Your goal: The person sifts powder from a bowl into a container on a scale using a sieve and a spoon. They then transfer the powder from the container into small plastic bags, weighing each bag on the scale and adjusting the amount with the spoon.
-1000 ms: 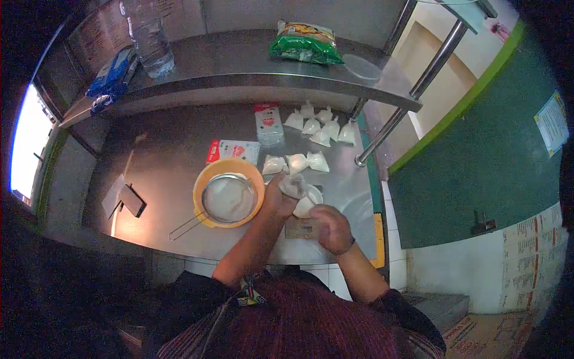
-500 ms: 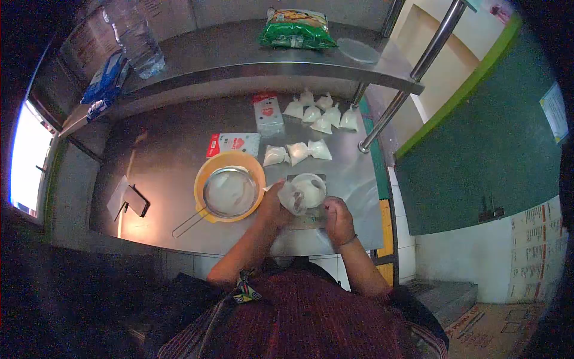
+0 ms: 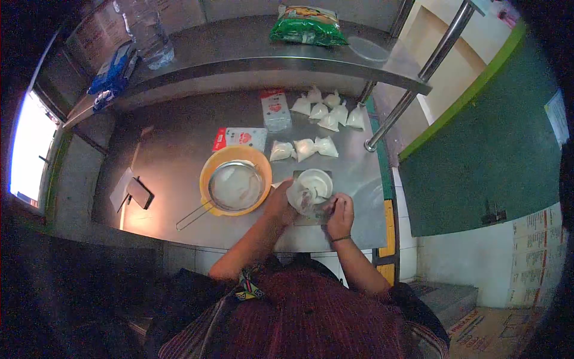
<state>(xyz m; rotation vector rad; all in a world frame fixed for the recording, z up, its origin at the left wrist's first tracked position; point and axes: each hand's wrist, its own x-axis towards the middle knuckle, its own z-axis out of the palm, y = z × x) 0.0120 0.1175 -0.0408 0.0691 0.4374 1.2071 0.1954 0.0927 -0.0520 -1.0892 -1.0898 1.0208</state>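
Observation:
A clear plastic bag (image 3: 302, 199) is held by my left hand (image 3: 280, 203), its fingers closed round the bag's left side. Just right of the bag, my right hand (image 3: 340, 216) is closed, with what it pinches too small to make out. A white bowl (image 3: 323, 181) with white powder stands beyond the bag, on a flat dark scale (image 3: 308, 221). To the left, a metal sieve (image 3: 235, 185) with white powder rests on an orange basin (image 3: 209, 164). Filled white bags (image 3: 305, 149) lie behind the bowl.
Several more tied bags (image 3: 329, 121) sit farther back, beside two red-and-white packs (image 3: 275, 111) (image 3: 248, 139). A phone-like object (image 3: 140, 192) stands at the left. Overhead, a metal shelf (image 3: 239, 51) carries a green package (image 3: 308, 27) and a large clear bottle (image 3: 152, 42).
The whole view has shifted slightly. My right hand has turned a little, fingers nearer upright beside the bag. My left hand still holds the bag.

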